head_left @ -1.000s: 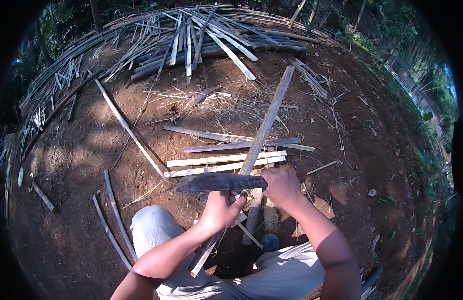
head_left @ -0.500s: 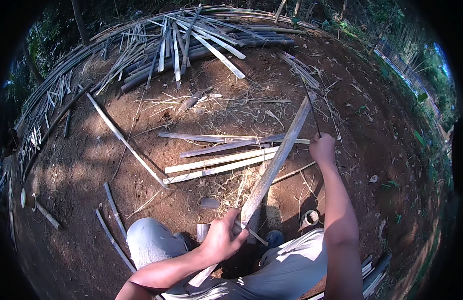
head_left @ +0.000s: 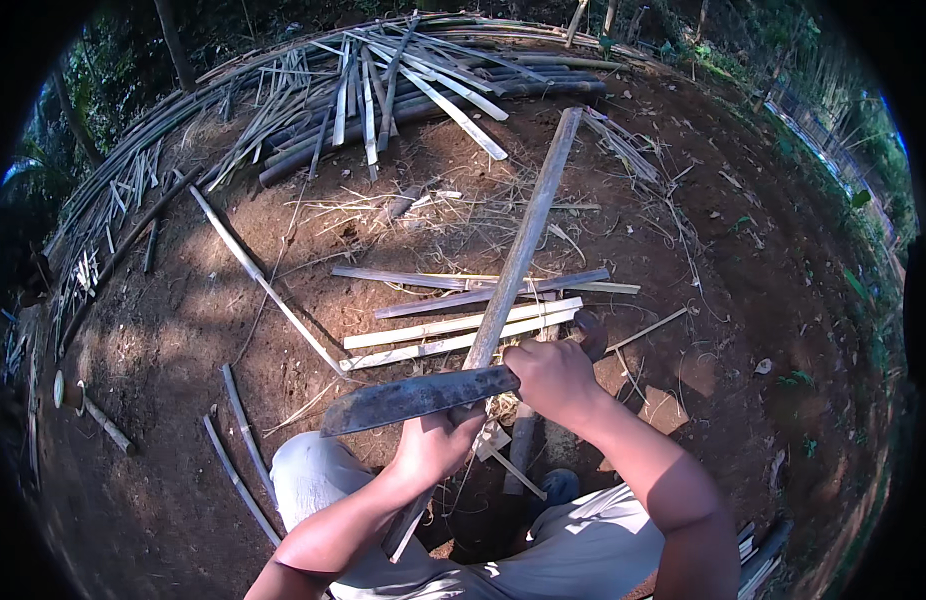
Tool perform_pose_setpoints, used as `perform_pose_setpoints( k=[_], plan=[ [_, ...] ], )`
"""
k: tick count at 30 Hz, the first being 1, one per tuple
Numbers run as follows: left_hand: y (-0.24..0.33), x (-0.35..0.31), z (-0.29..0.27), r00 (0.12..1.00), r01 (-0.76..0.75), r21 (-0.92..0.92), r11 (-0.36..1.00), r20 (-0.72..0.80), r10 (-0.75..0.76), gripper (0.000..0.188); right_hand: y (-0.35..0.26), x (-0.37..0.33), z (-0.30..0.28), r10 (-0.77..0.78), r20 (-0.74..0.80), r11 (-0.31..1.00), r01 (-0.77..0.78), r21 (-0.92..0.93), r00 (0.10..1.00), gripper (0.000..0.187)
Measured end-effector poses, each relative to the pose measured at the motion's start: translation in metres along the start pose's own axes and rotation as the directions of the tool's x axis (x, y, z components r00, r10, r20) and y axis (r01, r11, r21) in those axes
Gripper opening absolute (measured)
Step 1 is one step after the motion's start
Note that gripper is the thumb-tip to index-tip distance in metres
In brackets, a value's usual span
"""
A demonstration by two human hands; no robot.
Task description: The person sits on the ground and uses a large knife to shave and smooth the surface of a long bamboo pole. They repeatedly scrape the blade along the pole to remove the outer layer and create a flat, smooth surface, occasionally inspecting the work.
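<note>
My left hand (head_left: 433, 445) is wrapped around the lower part of a long split bamboo slat (head_left: 528, 235). The slat slants away from me, its far end above the ground, and its near end shows between my knees. In my closed right hand (head_left: 558, 380) is a machete (head_left: 413, 402), its dark, broad blade pointing left. The blade crosses over the slat just above my left hand and hides part of its fingers. I cannot tell whether the edge touches the bamboo. Beyond my hands, pale bamboo strips (head_left: 433, 328) and darker strips (head_left: 493, 293) lie on the ground.
A big pile of bamboo poles and strips (head_left: 423, 105) spreads along the far side. One long strip (head_left: 228, 240) lies to the left, near two shorter pieces (head_left: 245, 430). Shavings (head_left: 423, 210) litter the brown soil. A short bamboo piece (head_left: 103, 430) lies at far left.
My right hand has come left and nearer, and the machete has swung from pointing away to lying across the slat. The slat's far end has shifted left.
</note>
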State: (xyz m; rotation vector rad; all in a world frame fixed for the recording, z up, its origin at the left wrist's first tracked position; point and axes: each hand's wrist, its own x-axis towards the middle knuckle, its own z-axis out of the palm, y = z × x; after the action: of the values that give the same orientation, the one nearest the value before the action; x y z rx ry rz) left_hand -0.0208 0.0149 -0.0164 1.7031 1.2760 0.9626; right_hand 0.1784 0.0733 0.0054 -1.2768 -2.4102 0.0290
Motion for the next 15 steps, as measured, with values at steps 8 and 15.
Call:
perform_pose_setpoints(
  k=[8, 15],
  plan=[
    [0.033, -0.016, -0.005, 0.985, 0.169, -0.057, 0.984, 0.034, -0.167, 0.024, 0.082, 0.005, -0.015, 0.197, -0.242, 0.965, -0.232, -0.123, 0.950, 0.006],
    [0.032, -0.040, 0.003, 0.977, 0.100, -0.022, 0.995, 0.189, -0.094, 0.031, 0.145, -0.017, -0.060, 0.666, -0.317, 0.665, -0.730, -0.158, 0.675, 0.013]
  ],
)
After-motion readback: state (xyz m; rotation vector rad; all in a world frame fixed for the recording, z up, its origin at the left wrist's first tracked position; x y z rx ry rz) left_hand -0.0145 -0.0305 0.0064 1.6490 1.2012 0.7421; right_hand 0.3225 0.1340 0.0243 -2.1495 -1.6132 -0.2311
